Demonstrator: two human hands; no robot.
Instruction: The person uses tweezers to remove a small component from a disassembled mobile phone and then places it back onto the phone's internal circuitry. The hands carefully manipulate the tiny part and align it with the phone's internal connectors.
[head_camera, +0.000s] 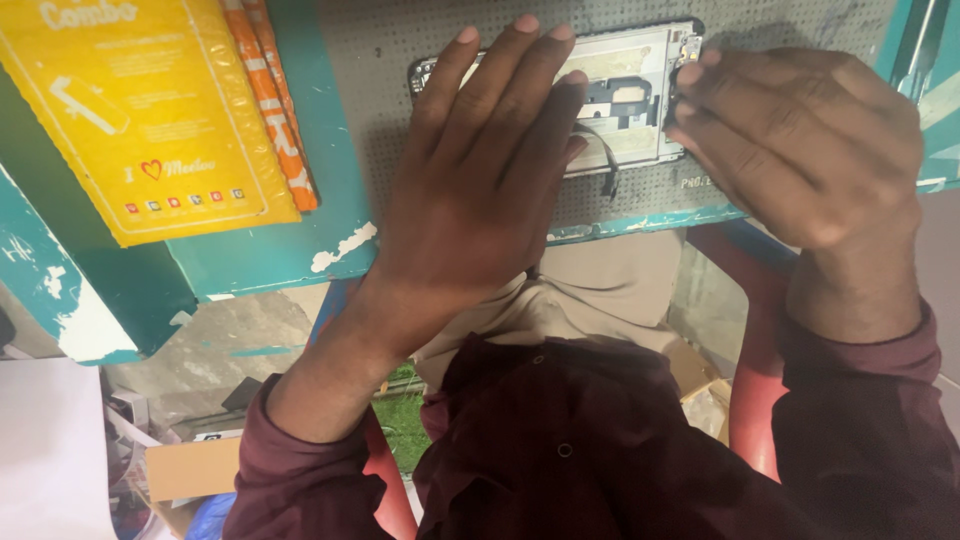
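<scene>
Your opened phone (625, 95) lies flat on the grey perforated mat (380, 120) atop the teal table (300, 250), beside a yellow padded envelope (150, 110). Judge it light, stiff and fragile: the bare frame and thin black ribbon cable (603, 165) could bend or tear, so steady it by the edges. Your left hand (480, 190) presses flat over its left half, fingers spread. Your right hand (800, 140) curls at the right end, fingertips (690, 75) pinching there; on what, you cannot tell.
</scene>
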